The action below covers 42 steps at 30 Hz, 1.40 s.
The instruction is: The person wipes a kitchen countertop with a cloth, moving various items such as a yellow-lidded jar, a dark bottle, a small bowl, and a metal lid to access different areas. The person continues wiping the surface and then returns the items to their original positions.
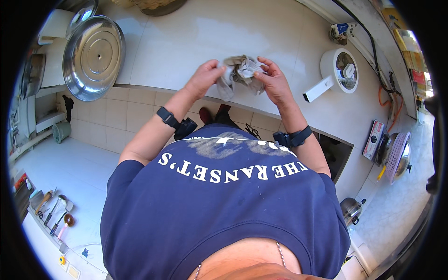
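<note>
Both of my hands hold a crumpled greyish cloth [243,71] over the front edge of a white countertop [210,38]. At the cloth's left side, my left hand [206,77] pinches it between thumb and fingers. My right hand [273,79] grips its right side, with the thumb on top of the bunched fabric. One part of the cloth hangs down near my left hand. The underside of the cloth is hidden.
A large steel basin [94,57] leans at the left. A white lidded pot with a handle [340,71] stands right on the counter, near a small bag [344,30]. Farther right are a portable stove [373,140] and a purple basket [399,157]. Utensils [57,210] hang lower left.
</note>
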Each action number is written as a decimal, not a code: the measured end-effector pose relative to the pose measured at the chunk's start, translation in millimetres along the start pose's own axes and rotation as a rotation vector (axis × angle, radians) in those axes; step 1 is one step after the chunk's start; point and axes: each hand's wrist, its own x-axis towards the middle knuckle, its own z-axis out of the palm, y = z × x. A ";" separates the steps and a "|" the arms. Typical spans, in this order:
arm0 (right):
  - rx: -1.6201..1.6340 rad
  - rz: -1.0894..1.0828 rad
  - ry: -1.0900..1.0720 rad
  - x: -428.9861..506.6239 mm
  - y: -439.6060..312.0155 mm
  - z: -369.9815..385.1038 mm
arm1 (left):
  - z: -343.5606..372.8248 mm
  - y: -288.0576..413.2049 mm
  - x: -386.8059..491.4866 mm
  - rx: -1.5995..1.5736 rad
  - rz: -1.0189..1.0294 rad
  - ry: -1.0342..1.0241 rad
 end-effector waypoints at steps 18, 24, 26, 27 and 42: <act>-1.411 -0.620 0.069 39.6 24.8 12.8 | -40.6 15.9 13.3 0.271 -0.014 0.169; -0.908 -0.475 0.322 72.7 -12.6 -9.8 | -39.0 27.8 26.6 1.075 0.587 0.449; -0.844 -0.604 0.465 78.8 -21.0 -9.9 | -27.8 22.3 28.9 1.174 0.704 0.366; -0.867 -0.551 0.401 78.7 -21.5 -9.3 | -21.3 17.8 28.7 1.217 0.634 0.269; -1.212 -0.499 0.074 64.3 17.7 -12.7 | 8.2 -22.4 14.4 1.238 0.652 0.002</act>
